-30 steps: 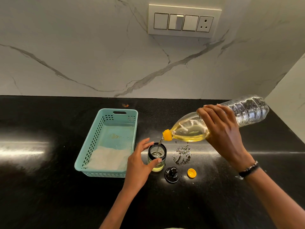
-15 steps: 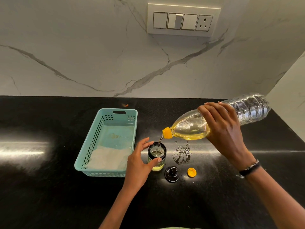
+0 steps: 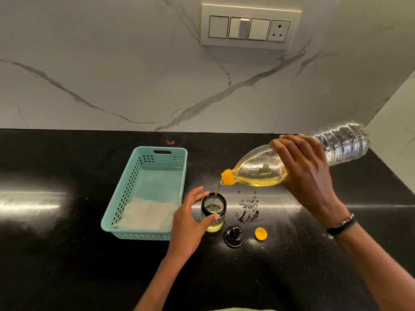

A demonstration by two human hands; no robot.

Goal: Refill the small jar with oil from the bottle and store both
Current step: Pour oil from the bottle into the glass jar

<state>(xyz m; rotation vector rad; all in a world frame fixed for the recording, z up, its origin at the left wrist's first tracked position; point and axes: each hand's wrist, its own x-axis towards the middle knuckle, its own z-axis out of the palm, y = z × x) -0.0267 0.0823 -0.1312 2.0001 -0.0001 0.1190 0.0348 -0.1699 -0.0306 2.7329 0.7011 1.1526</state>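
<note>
A small glass jar (image 3: 213, 213) with a black rim stands on the black counter, partly filled with yellow oil. My left hand (image 3: 188, 223) holds it from the left, thumb and fingers curled round it. My right hand (image 3: 305, 176) grips a clear plastic oil bottle (image 3: 260, 170), tipped neck-down to the left above the jar. A thin stream of oil runs from its yellow neck into the jar. The jar's black lid (image 3: 233, 235) and the bottle's yellow cap (image 3: 260, 233) lie on the counter just right of the jar.
A teal plastic basket (image 3: 116, 213) with a white cloth inside stands left of the jar. The black counter (image 3: 67, 254) meets a marble wall with a switch panel (image 3: 250, 26). A wet-looking patch (image 3: 247, 207) lies under the bottle.
The bottle's base has risen slightly, steepening the tilt. Oil keeps streaming into the jar. My left hand has stayed on the jar.
</note>
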